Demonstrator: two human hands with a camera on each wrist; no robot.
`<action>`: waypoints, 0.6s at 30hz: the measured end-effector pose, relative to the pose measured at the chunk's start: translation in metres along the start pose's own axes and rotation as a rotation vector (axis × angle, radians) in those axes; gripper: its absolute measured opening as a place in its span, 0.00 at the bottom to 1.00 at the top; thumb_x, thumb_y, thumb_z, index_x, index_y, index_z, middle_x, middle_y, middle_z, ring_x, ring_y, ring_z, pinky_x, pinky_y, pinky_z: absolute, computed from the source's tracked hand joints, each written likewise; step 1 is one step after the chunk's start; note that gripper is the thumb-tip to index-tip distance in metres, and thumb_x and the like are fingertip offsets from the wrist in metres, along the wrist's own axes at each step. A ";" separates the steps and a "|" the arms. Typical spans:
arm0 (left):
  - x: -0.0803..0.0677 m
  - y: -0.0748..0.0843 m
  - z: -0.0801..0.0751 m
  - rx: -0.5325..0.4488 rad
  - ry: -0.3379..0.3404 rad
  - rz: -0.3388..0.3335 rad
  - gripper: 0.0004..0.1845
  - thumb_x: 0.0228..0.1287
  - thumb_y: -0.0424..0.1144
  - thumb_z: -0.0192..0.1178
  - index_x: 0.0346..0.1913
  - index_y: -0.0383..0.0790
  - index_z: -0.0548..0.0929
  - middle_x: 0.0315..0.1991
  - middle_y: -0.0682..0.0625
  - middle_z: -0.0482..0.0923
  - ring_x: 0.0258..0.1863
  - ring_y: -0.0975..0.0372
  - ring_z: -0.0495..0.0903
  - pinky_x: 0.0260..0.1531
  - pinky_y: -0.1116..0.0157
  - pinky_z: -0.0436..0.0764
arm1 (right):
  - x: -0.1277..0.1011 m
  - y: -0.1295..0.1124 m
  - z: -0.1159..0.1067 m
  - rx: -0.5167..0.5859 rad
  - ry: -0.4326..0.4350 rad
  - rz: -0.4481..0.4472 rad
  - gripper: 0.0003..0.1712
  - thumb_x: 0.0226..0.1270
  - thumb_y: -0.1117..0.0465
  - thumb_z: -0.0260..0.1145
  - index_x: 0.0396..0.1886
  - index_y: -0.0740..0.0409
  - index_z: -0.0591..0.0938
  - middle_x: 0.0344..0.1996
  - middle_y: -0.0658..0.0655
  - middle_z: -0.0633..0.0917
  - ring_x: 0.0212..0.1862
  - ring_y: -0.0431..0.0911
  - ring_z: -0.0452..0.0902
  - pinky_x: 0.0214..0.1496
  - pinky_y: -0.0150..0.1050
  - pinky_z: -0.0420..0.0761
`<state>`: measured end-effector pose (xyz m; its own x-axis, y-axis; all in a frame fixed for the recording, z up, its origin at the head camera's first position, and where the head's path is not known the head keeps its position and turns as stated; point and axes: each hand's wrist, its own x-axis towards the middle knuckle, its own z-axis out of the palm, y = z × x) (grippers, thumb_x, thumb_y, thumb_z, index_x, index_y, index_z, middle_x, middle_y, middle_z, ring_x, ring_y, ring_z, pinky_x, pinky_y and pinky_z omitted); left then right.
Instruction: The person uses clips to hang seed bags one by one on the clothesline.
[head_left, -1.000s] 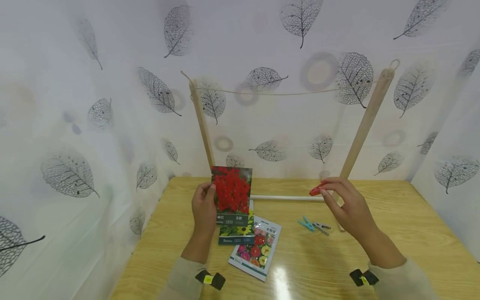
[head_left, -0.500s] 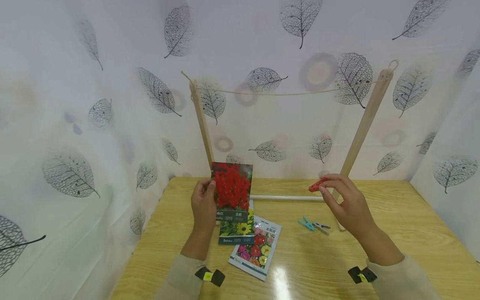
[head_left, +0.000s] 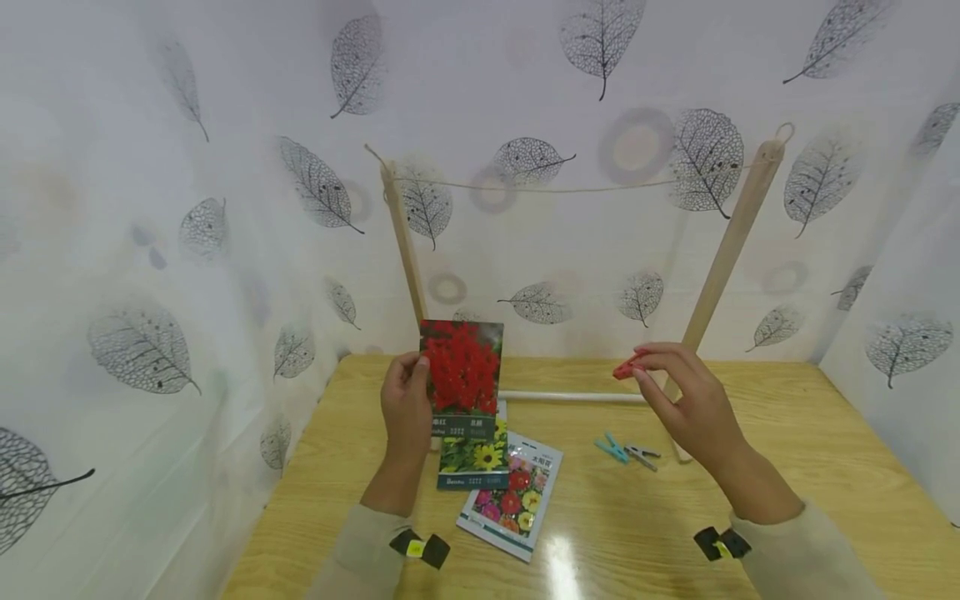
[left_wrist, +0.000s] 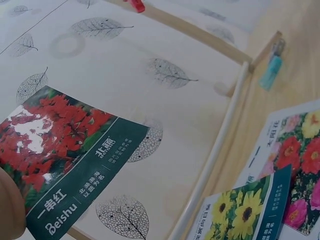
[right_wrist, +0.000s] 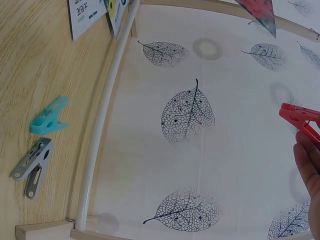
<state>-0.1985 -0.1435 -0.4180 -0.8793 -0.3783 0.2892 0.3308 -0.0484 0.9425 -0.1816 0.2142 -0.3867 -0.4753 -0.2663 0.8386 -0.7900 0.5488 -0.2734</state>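
My left hand [head_left: 406, 410] holds a seed packet with red flowers [head_left: 462, 379] upright by its left edge, above the table; the same packet [left_wrist: 70, 160] fills the left wrist view, my thumb at its corner. My right hand [head_left: 678, 400] pinches a red clothespin [head_left: 625, 367] between thumb and fingertips, in front of the right wooden post [head_left: 729, 246]; the red clothespin [right_wrist: 301, 120] shows at the right edge of the right wrist view. A thin string [head_left: 577, 187] runs between the two posts, well above both hands.
A sunflower packet [head_left: 473, 460] and a mixed-flower packet [head_left: 513, 500] lie on the wooden table [head_left: 787, 467] below the left hand. A teal clothespin [head_left: 612, 448] and a grey clothespin [head_left: 643, 455] lie by the rack's white base rod [head_left: 570, 397]. Leaf-patterned walls enclose the table.
Both hands have risen slightly: the red-flower packet sits a little higher, and the red clothespin has moved up and a bit left.
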 end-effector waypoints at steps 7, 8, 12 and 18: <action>0.004 -0.002 0.001 0.008 0.002 0.019 0.11 0.77 0.40 0.54 0.48 0.34 0.79 0.37 0.54 0.76 0.36 0.65 0.73 0.36 0.72 0.75 | 0.012 -0.003 0.002 0.009 0.007 -0.033 0.26 0.78 0.46 0.57 0.42 0.66 0.84 0.48 0.63 0.84 0.54 0.52 0.78 0.66 0.19 0.68; 0.004 -0.003 0.001 0.002 -0.002 0.020 0.11 0.77 0.40 0.54 0.48 0.34 0.79 0.37 0.54 0.76 0.36 0.65 0.73 0.36 0.72 0.75 | 0.014 -0.003 0.002 0.015 0.007 -0.035 0.25 0.78 0.46 0.57 0.42 0.66 0.84 0.48 0.63 0.84 0.54 0.52 0.78 0.66 0.20 0.68; 0.006 -0.003 0.001 -0.009 -0.011 0.025 0.12 0.77 0.41 0.54 0.49 0.33 0.78 0.39 0.54 0.77 0.37 0.65 0.74 0.37 0.72 0.76 | 0.019 -0.004 0.003 0.018 0.001 -0.035 0.26 0.78 0.45 0.57 0.42 0.66 0.84 0.48 0.63 0.84 0.53 0.52 0.78 0.65 0.18 0.68; 0.009 -0.001 0.002 0.014 -0.006 0.029 0.13 0.77 0.42 0.54 0.49 0.34 0.79 0.38 0.53 0.76 0.35 0.65 0.73 0.35 0.72 0.75 | 0.026 -0.005 0.004 0.010 -0.003 -0.040 0.21 0.78 0.50 0.60 0.43 0.66 0.83 0.47 0.64 0.84 0.53 0.53 0.78 0.66 0.19 0.68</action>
<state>-0.2072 -0.1454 -0.4165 -0.8717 -0.3735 0.3173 0.3514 -0.0250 0.9359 -0.1918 0.2016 -0.3654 -0.4440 -0.2901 0.8478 -0.8124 0.5295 -0.2442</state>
